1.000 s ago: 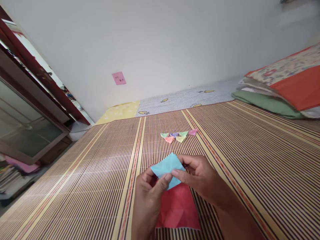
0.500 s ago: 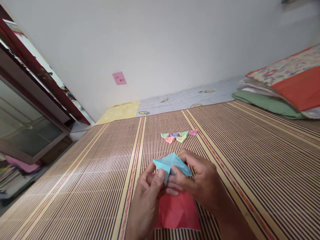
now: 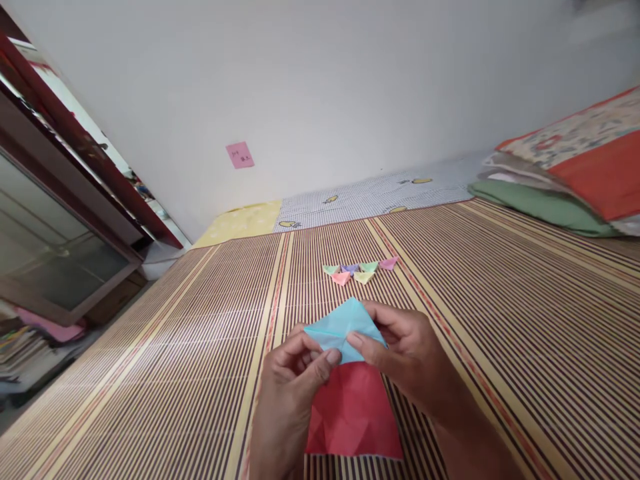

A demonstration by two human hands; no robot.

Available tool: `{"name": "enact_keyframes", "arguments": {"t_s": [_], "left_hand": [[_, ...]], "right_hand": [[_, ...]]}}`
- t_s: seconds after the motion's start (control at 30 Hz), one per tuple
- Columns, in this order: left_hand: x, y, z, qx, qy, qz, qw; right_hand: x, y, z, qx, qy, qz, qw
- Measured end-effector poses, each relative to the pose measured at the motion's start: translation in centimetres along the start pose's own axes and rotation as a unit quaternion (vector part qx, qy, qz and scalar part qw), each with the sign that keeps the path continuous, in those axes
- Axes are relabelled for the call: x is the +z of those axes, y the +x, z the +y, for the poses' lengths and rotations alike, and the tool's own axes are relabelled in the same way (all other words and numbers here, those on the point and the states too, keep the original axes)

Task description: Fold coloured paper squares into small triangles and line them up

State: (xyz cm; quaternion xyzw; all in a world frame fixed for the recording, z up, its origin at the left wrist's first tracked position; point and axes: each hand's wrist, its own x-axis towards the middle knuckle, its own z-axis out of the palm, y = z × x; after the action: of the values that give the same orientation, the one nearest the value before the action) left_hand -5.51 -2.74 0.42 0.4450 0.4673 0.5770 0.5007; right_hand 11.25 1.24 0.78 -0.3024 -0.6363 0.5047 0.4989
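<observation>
Between my two hands is a piece of light-blue folded paper (image 3: 345,323), with creases meeting near its middle. My left hand (image 3: 297,377) pinches its lower left edge, thumb on top. My right hand (image 3: 407,347) grips its right side, the thumb pressing near the centre and the fingers behind it. Under the hands a creased red sheet of paper (image 3: 355,417) lies on the striped mat. Farther off, several small folded paper triangles (image 3: 350,269) in green, purple, pink, salmon and yellow lie in two rows.
The striped bamboo mat (image 3: 200,347) spreads to a white wall with a pink note (image 3: 240,155) on it. Folded bedding (image 3: 570,180) is piled at the right. A yellow cloth (image 3: 245,220) runs along the wall; a glass-panelled cabinet (image 3: 55,247) stands left.
The light-blue paper has been turned flatter, and its left flap no longer stands up. My left thumb has shifted to the lower edge, and more of the red sheet shows.
</observation>
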Motion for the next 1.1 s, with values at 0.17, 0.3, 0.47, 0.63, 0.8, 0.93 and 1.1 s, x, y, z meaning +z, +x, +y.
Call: {"name": "enact_keyframes", "arguments": {"t_s": [0.17, 0.3, 0.47, 0.63, 0.8, 0.93, 1.1], "left_hand": [[0.4, 0.1, -0.1, 0.007, 0.028, 0.02, 0.999], [0.4, -0.3, 0.7, -0.011, 0.023, 0.052, 0.998], [0.1, -1.0, 1.4, -0.061, -0.111, -0.032, 0.991], [-0.3, -0.8, 1.4, -0.045, -0.152, -0.009, 0.987], [-0.3, -0.6, 1.3, -0.01, -0.152, 0.0, 0.988], [-0.2, -0.5, 0.8, -0.005, -0.14, 0.038, 0.989], [-0.4, -0.2, 0.4, -0.008, -0.141, 0.081, 0.987]], "right_hand": [[-0.1, 0.1, 0.0, -0.024, -0.063, 0.02, 0.998], [0.1, 0.4, -0.2, -0.16, -0.184, 0.076, 0.967], [0.4, 0.4, -0.2, -0.285, -0.276, 0.053, 0.916], [0.6, 0.3, -0.2, -0.306, -0.323, 0.038, 0.895], [1.2, 0.4, -0.2, -0.318, -0.335, 0.049, 0.886], [1.4, 0.5, 0.1, -0.308, -0.338, 0.042, 0.888], [0.8, 0.4, 0.1, -0.287, -0.315, 0.014, 0.905]]}}
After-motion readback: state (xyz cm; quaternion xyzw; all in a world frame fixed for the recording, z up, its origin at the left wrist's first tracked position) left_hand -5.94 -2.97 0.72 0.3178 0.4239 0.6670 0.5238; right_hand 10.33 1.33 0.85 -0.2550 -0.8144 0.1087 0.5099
